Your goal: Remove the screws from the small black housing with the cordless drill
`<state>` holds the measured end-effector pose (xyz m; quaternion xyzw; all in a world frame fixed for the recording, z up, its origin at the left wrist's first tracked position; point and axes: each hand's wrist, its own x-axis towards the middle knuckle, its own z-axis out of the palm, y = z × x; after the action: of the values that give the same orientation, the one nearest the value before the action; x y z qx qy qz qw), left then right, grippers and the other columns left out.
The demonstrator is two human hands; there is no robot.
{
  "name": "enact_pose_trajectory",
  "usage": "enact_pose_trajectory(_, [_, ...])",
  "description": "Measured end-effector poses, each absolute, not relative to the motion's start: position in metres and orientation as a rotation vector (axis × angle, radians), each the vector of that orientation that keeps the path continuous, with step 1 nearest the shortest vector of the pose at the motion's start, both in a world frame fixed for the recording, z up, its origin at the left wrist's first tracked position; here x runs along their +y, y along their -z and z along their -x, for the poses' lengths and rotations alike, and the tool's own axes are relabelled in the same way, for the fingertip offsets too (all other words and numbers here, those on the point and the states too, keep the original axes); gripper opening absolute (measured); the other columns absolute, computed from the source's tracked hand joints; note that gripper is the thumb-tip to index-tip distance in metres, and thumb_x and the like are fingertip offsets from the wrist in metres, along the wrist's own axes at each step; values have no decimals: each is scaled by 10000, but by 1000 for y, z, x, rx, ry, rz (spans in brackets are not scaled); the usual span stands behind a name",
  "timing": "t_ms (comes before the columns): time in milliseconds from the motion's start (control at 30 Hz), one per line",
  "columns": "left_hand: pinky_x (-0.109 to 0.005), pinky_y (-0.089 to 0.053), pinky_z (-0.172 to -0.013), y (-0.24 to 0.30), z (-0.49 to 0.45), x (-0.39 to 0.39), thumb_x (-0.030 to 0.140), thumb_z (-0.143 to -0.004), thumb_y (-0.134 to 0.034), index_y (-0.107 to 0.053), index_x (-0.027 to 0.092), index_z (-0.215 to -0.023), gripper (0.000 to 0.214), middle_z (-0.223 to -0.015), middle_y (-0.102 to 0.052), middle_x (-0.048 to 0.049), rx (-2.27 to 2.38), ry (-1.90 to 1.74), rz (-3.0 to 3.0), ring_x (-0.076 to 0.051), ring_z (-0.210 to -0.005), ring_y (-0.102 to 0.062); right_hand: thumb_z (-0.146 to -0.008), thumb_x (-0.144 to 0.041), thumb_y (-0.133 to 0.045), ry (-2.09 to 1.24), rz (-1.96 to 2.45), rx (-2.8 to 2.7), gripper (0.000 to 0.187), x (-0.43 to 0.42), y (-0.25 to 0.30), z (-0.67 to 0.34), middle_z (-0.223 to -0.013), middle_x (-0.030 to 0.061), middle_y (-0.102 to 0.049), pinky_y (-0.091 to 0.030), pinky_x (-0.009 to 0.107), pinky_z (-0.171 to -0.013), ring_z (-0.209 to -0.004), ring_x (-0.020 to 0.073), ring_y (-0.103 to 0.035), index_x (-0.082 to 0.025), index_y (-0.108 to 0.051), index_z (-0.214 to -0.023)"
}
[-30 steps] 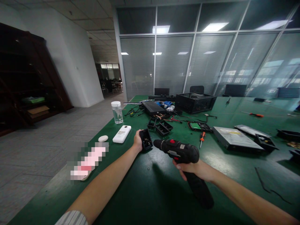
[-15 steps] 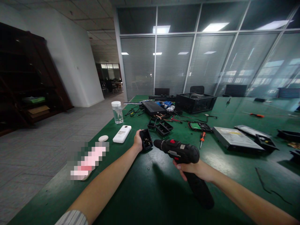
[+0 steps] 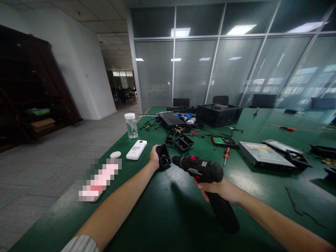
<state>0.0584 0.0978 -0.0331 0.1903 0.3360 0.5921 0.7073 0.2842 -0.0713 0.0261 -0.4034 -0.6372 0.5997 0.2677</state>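
My left hand (image 3: 154,158) grips the left side of a small black plastic box (image 3: 163,156), tilted so that its open face shows small metal parts inside. My right hand (image 3: 214,189) is wrapped round the handle of a black cordless drill (image 3: 199,169) with red buttons. The drill's chuck points left, close to the right edge of the box; whether they touch I cannot tell. Just beyond the box lie several similar black boxes (image 3: 183,143). An orange screwdriver (image 3: 227,155) rests behind the drill, beside a hard drive with a green circuit board (image 3: 223,141).
Left on the green table (image 3: 147,210) are a water bottle (image 3: 131,126), a white power bank (image 3: 136,150), a white oval object (image 3: 115,154) and a blurred-out phone-shaped item. A black computer case (image 3: 219,115) and cables stand at the back. Silver optical drives (image 3: 265,155) lie right.
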Motion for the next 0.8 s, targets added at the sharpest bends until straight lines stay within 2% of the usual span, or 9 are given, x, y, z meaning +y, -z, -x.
enact_pose_trajectory(133, [-335, -479, -538, 33, -58, 97, 459, -778, -467, -592, 171, -805, 315, -607, -588, -33, 737, -1303, -484, -198, -518, -582, -728, -436, -667, -1623, 1113, -1696, 349, -73, -28, -283, -514, -39, -581, -334, 244, -504, -462, 122, -522, -153, -518, -868])
enact_pose_trajectory(800, [-333, -478, -541, 31, -58, 95, 455, -784, -458, -581, 168, -798, 312, -607, -579, -31, 739, -1304, -489, -194, -519, -580, -741, -433, -655, -1606, 1106, -1714, 334, -72, -28, -283, -514, -37, -576, -318, 234, -497, -464, 115, -518, -153, -512, -852])
